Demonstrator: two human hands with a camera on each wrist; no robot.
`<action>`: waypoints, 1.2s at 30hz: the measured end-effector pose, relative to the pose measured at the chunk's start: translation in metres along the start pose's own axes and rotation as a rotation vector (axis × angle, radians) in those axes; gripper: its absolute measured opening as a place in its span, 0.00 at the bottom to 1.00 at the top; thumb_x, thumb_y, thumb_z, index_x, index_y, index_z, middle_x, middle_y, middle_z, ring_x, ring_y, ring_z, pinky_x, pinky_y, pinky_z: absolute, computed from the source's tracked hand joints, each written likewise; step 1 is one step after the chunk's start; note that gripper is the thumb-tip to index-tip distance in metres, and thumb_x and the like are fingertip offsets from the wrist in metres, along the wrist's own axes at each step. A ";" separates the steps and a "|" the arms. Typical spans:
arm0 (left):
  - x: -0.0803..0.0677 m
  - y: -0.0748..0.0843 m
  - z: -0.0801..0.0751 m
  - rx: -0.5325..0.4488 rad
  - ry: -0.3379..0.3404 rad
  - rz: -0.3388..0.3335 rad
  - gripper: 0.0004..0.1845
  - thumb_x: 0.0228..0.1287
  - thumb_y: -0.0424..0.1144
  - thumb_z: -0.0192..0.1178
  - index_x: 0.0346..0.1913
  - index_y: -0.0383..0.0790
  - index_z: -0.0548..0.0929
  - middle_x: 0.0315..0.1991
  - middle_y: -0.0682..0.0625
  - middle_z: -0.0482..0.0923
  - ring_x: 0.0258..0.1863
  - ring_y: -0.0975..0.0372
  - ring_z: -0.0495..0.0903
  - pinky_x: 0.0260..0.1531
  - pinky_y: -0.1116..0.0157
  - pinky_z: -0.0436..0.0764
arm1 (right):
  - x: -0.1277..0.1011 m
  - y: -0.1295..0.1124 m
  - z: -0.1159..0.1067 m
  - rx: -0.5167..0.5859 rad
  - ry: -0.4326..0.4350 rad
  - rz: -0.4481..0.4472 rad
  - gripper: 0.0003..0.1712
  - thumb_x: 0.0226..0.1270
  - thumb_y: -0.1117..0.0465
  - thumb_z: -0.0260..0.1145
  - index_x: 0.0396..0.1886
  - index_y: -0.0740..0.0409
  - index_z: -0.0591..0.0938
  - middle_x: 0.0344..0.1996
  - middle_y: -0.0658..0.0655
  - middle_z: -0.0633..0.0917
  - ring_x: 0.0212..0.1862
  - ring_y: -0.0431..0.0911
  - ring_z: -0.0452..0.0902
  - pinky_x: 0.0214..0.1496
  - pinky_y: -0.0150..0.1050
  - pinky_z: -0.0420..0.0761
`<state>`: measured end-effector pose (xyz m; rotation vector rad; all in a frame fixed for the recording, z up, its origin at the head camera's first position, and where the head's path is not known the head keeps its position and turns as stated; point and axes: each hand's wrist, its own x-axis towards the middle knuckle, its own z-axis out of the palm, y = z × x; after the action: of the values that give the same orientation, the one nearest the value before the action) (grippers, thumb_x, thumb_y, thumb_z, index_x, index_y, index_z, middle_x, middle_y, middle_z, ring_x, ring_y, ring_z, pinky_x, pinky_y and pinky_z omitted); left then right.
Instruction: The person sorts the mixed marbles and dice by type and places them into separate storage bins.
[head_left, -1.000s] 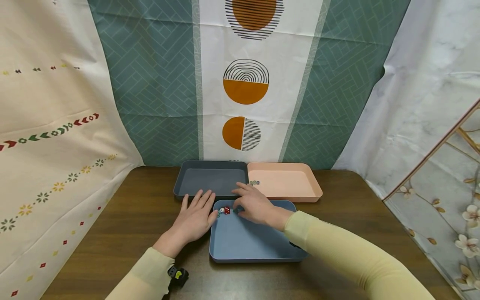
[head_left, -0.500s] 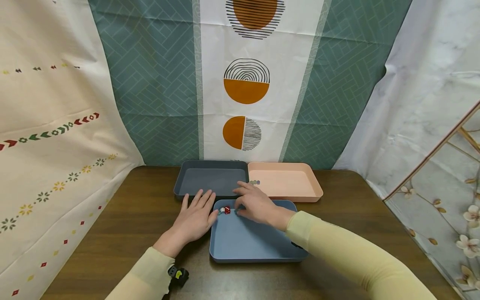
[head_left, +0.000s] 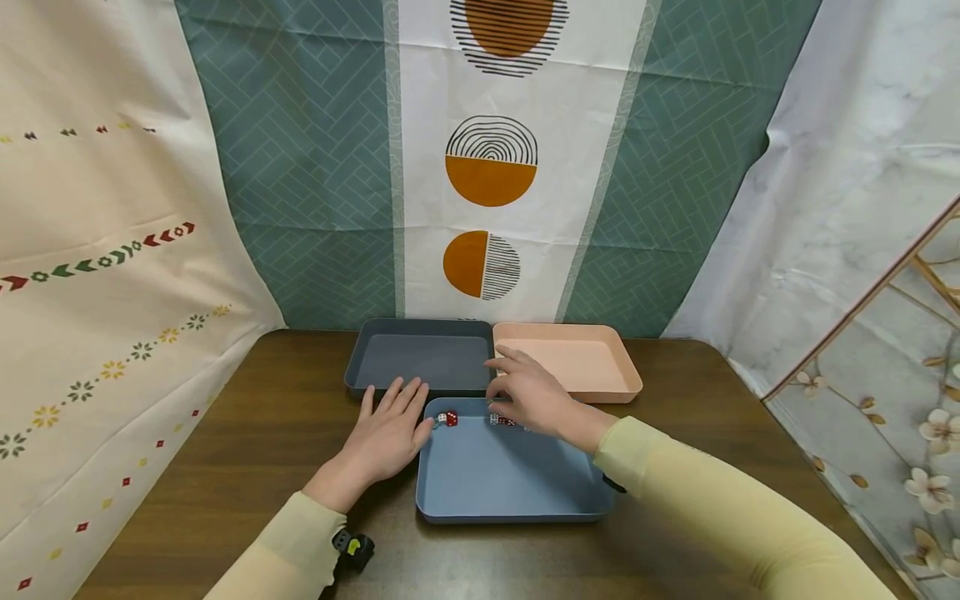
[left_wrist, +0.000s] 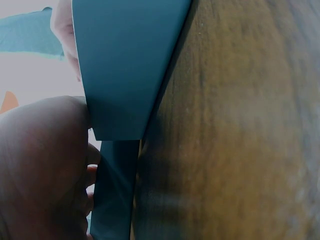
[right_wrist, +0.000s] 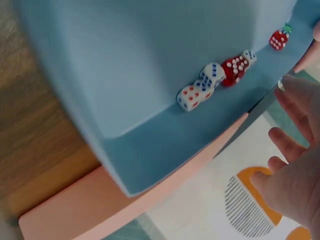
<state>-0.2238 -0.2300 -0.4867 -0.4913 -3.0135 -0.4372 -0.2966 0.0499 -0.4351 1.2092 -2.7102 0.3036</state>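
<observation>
My left hand (head_left: 392, 421) lies flat on the wooden table (head_left: 262, 433), its fingertips touching the left rim of the blue tray (head_left: 510, 515). My right hand (head_left: 508, 379) hovers over the blue tray's far edge, beside the pink tray (head_left: 600, 367). In the right wrist view its fingers (right_wrist: 292, 100) seem to pinch a small pale die (right_wrist: 281, 84). A red die (head_left: 451, 418) and a short row of dice (head_left: 501, 420) lie along the tray's far wall. That row (right_wrist: 215, 80) shows up close as white and red dice.
A dark grey tray (head_left: 420, 362) stands behind the blue one, left of the pink tray. Patterned cloth hangs behind and on both sides of the table. The left wrist view shows the blue tray's side wall (left_wrist: 125, 65) and the table top (left_wrist: 240, 125).
My right hand has lifted from the dice in the blue tray and moved right and away, toward the pink tray. The row of dice it covered now shows. The left hand has stayed put.
</observation>
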 end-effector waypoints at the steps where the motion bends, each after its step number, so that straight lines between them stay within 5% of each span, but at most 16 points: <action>1: 0.000 0.000 0.000 0.001 -0.003 0.000 0.37 0.91 0.53 0.48 0.89 0.36 0.58 0.89 0.40 0.53 0.89 0.41 0.46 0.81 0.30 0.36 | -0.001 0.002 -0.001 0.007 0.009 0.000 0.05 0.70 0.58 0.82 0.42 0.51 0.96 0.72 0.63 0.82 0.84 0.64 0.60 0.85 0.58 0.61; 13: 0.002 -0.002 0.000 0.020 -0.013 -0.002 0.37 0.91 0.54 0.47 0.89 0.37 0.57 0.89 0.40 0.52 0.89 0.41 0.45 0.81 0.30 0.36 | -0.003 0.022 -0.013 -0.013 0.084 0.022 0.04 0.70 0.59 0.83 0.42 0.53 0.96 0.70 0.65 0.83 0.83 0.66 0.64 0.81 0.60 0.69; 36: 0.000 0.000 0.001 0.024 -0.008 -0.007 0.37 0.91 0.54 0.47 0.89 0.37 0.58 0.89 0.41 0.52 0.89 0.42 0.46 0.81 0.30 0.36 | 0.001 0.069 -0.016 -0.037 0.056 0.224 0.06 0.75 0.59 0.77 0.43 0.56 0.96 0.74 0.68 0.79 0.83 0.68 0.61 0.85 0.64 0.60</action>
<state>-0.2236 -0.2296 -0.4879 -0.4814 -3.0249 -0.3995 -0.3481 0.0981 -0.4273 0.8738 -2.7915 0.3078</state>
